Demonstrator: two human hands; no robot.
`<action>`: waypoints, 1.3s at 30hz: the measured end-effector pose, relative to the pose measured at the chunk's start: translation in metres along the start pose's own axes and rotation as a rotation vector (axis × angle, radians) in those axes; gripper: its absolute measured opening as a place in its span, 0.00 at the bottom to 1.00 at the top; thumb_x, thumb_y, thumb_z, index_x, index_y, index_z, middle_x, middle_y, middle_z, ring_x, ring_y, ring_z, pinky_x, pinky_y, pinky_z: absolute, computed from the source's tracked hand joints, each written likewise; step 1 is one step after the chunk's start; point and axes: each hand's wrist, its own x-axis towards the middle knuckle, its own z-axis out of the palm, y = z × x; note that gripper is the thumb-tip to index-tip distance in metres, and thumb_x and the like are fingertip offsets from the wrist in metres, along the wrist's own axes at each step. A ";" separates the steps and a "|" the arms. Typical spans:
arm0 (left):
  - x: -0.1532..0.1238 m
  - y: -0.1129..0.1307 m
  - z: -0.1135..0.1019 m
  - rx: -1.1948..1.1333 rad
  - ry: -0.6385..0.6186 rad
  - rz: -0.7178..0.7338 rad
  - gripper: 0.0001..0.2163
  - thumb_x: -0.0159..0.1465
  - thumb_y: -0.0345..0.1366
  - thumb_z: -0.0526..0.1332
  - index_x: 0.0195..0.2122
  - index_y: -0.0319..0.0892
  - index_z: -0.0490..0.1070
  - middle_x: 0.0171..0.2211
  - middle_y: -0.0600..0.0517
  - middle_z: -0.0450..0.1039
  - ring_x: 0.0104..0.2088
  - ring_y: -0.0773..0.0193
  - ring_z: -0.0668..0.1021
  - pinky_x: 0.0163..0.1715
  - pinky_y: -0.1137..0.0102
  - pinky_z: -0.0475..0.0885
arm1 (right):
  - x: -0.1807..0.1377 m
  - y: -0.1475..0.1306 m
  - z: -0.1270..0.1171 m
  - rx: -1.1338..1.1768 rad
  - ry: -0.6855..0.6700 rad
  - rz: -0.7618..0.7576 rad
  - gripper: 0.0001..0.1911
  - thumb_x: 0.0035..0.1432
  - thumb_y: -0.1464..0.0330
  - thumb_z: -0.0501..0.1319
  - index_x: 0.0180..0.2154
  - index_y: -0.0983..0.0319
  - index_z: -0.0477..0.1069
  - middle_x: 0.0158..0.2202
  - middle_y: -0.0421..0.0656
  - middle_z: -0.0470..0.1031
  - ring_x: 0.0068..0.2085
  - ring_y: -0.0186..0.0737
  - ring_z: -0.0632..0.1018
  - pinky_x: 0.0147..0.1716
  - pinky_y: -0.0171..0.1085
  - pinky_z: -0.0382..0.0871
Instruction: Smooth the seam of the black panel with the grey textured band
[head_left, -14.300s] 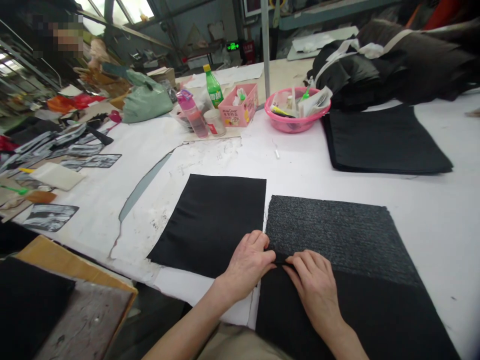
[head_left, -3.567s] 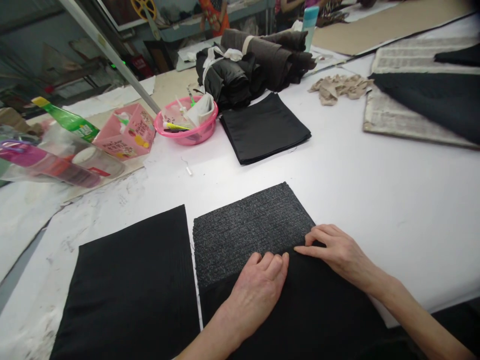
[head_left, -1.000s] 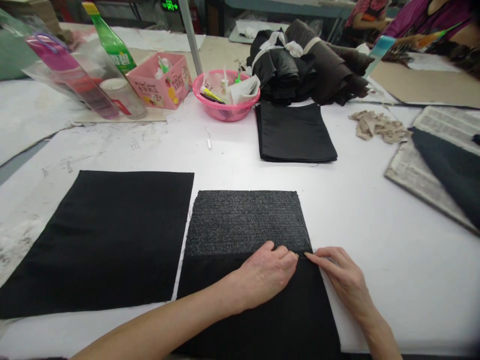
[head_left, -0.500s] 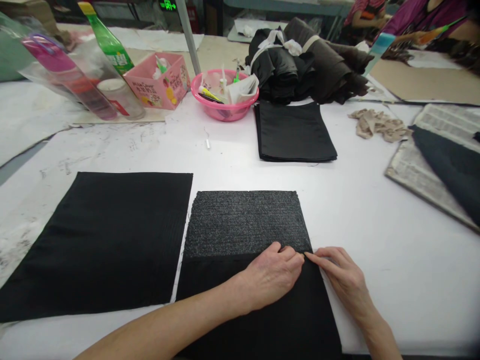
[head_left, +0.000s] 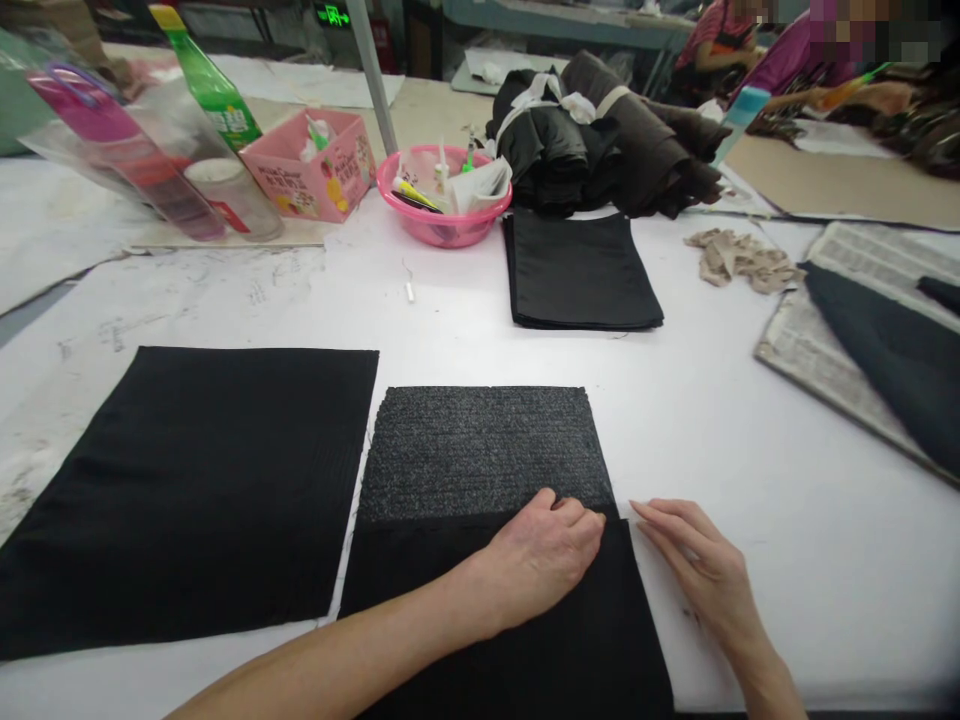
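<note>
A dark grey speckled piece [head_left: 480, 450] lies flat in front of me, with black fabric [head_left: 600, 625] folded across its lower part. My left hand [head_left: 544, 550] is closed on the black fabric's upper edge near the right corner, its fingertips curled down. Just off that corner, to the right, my right hand [head_left: 701, 560] rests over the white table with fingers stretched out and nothing visible in them. Left of the speckled piece, a separate black fabric panel [head_left: 217, 490] lies flat, a thin gap between them.
Behind lies a stack of black fabric [head_left: 577, 270], with tied dark fabric bundles [head_left: 555, 145] beyond. A pink basin [head_left: 446, 225], pink box [head_left: 315, 170], jar [head_left: 236, 200] and bottles stand at back left. A beige cloth scrap [head_left: 739, 258] and dark cloth on a board [head_left: 787, 340] lie right. People sit beyond.
My right hand has let go of the fabric corner and moved slightly right, off its edge. My left hand stays at the fabric's edge. The view has shifted slightly.
</note>
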 end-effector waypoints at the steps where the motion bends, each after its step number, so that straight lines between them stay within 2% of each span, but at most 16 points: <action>1: 0.000 0.000 0.000 0.006 -0.004 0.002 0.10 0.72 0.30 0.47 0.44 0.37 0.68 0.41 0.48 0.66 0.40 0.61 0.68 0.38 0.64 0.63 | 0.001 -0.002 0.001 0.000 -0.008 -0.007 0.13 0.70 0.66 0.58 0.54 0.53 0.71 0.48 0.44 0.69 0.47 0.43 0.72 0.46 0.41 0.69; 7: 0.000 0.001 -0.001 0.000 0.004 -0.011 0.11 0.72 0.30 0.46 0.45 0.37 0.67 0.40 0.48 0.66 0.39 0.61 0.68 0.37 0.63 0.63 | 0.006 -0.008 0.005 -0.047 -0.057 -0.113 0.11 0.70 0.69 0.56 0.50 0.54 0.73 0.44 0.44 0.70 0.45 0.43 0.73 0.42 0.41 0.71; 17: 0.004 0.002 -0.004 -0.023 -0.017 -0.044 0.10 0.72 0.31 0.48 0.48 0.38 0.65 0.39 0.49 0.66 0.38 0.61 0.68 0.36 0.63 0.62 | 0.006 -0.003 0.006 -0.065 -0.040 -0.150 0.11 0.70 0.72 0.56 0.48 0.56 0.73 0.43 0.44 0.70 0.44 0.43 0.73 0.42 0.41 0.71; 26: 0.010 0.007 -0.009 -0.010 -0.046 -0.064 0.09 0.71 0.31 0.50 0.49 0.38 0.65 0.37 0.50 0.64 0.38 0.60 0.68 0.37 0.63 0.62 | 0.003 0.000 0.009 -0.093 -0.029 -0.133 0.11 0.71 0.70 0.54 0.48 0.55 0.74 0.43 0.45 0.71 0.43 0.44 0.74 0.43 0.43 0.72; 33: 0.010 0.009 -0.006 -0.015 -0.036 -0.063 0.09 0.70 0.31 0.53 0.49 0.38 0.65 0.37 0.50 0.64 0.38 0.60 0.68 0.37 0.63 0.62 | -0.006 0.003 0.003 -0.043 0.054 -0.009 0.11 0.71 0.67 0.56 0.51 0.54 0.72 0.47 0.43 0.70 0.46 0.43 0.73 0.47 0.41 0.70; 39: 0.009 0.008 -0.006 -0.028 0.003 -0.067 0.08 0.70 0.31 0.52 0.49 0.38 0.65 0.37 0.50 0.65 0.37 0.59 0.68 0.37 0.63 0.62 | -0.006 -0.010 0.010 -0.116 0.040 -0.099 0.12 0.70 0.70 0.57 0.52 0.54 0.71 0.45 0.42 0.70 0.45 0.42 0.73 0.45 0.42 0.70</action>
